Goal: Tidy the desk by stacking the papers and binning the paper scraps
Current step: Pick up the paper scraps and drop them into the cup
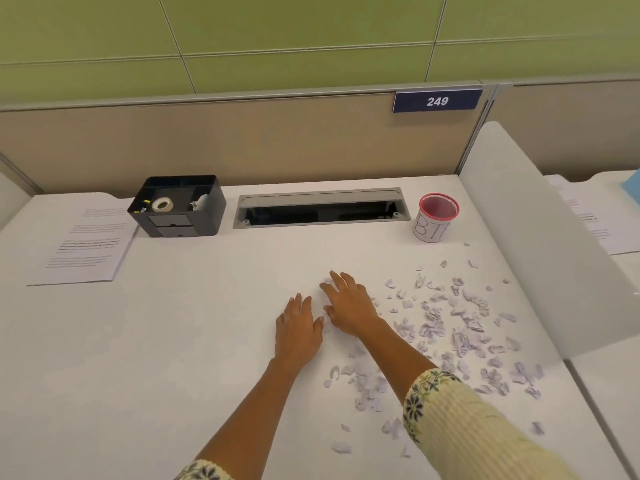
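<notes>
A white desk [173,341] fills most of the frame, with a tan divider wall and a green wall behind it at the top. Near the middle of the frame, two bare hands lie flat on the desk, side by side and almost touching. The left hand [298,329] is palm down with its fingers straight and close together, holding nothing. The right hand [349,304] sits a little higher in the frame, palm down with its fingers spread open, and a few small bits of paper poke out by its fingertips and under its edge. Each arm wears a cream sleeve [460,420] with a dark flower pattern at the cuff. To the right of the hands, lots of torn paper scraps [460,323] are scattered over the desk, from the middle right down to the lower right of the frame. Above the scraps, at the upper right of the desk, stands a small white cup [434,220] with a pink rim and "BIN" written on its side; it is upright and open at the top. To its left, a long grey slot [320,207] is set into the desk. Further left is a black tray [178,206] with a roll of tape [161,204] inside. At the left edge of the frame, printed papers [86,240] lie flat in a neat pile just beside the tray. A blue sign [437,101] reading 249 hangs on the divider at the upper right.
</notes>
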